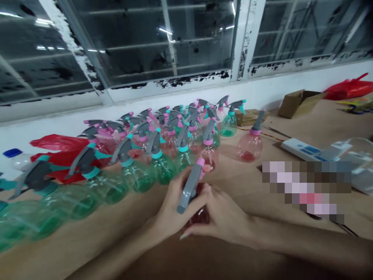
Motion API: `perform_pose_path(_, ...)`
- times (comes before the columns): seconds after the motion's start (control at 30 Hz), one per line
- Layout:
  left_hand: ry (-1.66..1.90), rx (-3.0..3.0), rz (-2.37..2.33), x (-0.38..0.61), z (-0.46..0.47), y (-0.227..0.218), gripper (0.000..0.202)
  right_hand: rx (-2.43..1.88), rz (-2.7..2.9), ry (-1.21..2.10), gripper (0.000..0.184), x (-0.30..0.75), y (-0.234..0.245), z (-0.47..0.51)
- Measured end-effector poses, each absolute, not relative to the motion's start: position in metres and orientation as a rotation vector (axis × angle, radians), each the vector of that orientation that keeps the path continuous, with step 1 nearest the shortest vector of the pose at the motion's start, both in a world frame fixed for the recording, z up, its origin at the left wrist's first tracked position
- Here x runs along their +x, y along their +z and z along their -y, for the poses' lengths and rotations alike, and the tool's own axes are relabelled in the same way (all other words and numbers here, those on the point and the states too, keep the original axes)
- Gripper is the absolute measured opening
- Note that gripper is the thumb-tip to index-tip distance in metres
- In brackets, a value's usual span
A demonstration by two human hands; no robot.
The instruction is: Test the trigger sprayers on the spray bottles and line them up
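Note:
A pink spray bottle (199, 216) with a grey and pink trigger head (190, 186) stands on the brown table (87, 241) in front of me. My left hand (171, 206) wraps round its left side. My right hand (224, 217) closes on its right side below the trigger head. Most of the bottle's body is hidden by my fingers. Just beyond it stand several more spray bottles, green (136, 175) and pink (210, 155), in rows reaching to the wall.
One pink bottle (250, 146) stands apart at the right. Red plastic bags (58, 144) lie at the left and far right (349, 88). A cardboard box (300, 102), a white power strip (303, 149) and a blurred patch are on the right.

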State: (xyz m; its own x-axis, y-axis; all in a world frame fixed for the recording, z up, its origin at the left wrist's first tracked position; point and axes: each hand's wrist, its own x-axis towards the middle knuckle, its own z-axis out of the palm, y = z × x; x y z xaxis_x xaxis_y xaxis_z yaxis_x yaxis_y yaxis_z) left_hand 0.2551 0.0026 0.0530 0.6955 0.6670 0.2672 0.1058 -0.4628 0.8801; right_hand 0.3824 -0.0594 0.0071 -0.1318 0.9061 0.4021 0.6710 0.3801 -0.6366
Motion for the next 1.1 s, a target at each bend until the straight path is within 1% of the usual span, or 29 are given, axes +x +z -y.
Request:
perform_pose_path(0.2, 0.963, 2.008, -0.69, 0.207, -0.011, 0.053, 0.041, -1.248, 1.919, 0.329, 0.078, 0.337, 0.0, 0.031)
perform_pose_path(0.27, 1.019, 2.022, -0.71, 0.197, -0.013, 0.053, 0.041, -1.251, 1.94, 0.321, 0.08, 0.327, 0.0, 0.023)
perform_pose_path(0.37, 1.068, 2.016, -0.722, 0.187, -0.017, 0.053, 0.039, -1.191, 2.018, 0.434, 0.077, 0.324, 0.003, 0.016)
perform_pose_path(0.43, 1.047, 2.033, -0.732, 0.183, -0.019, 0.053, 0.038, -1.097, 2.094, 0.543, 0.075, 0.332, 0.004, 0.014)
perform_pose_path(0.5, 0.994, 2.066, -0.753, 0.18, -0.02, 0.054, 0.039, -1.055, 2.138, 0.583, 0.076, 0.345, -0.001, 0.014)
perform_pose_path(0.53, 0.967, 2.078, -0.762, 0.179, -0.02, 0.055, 0.039, -1.073, 2.149, 0.576, 0.075, 0.354, -0.006, 0.015)
perform_pose_path(0.67, 0.926, 2.055, -0.75, 0.179, -0.02, 0.059, 0.039, -1.23, 2.206, 0.506, 0.055, 0.387, -0.033, 0.021)
perform_pose_path(0.7, 0.919, 2.044, -0.746, 0.179, -0.02, 0.06, 0.039, -1.265, 2.22, 0.473, 0.053, 0.394, -0.039, 0.023)
perform_pose_path(0.87, 0.871, 2.015, -0.823, 0.178, -0.02, 0.057, 0.033, -1.357, 2.265, 0.345, 0.054, 0.408, -0.059, 0.027)
perform_pose_path(1.1, 0.9, 2.028, -0.853, 0.18, -0.02, 0.055, 0.02, -1.34, 2.282, 0.269, 0.058, 0.404, -0.058, 0.027)
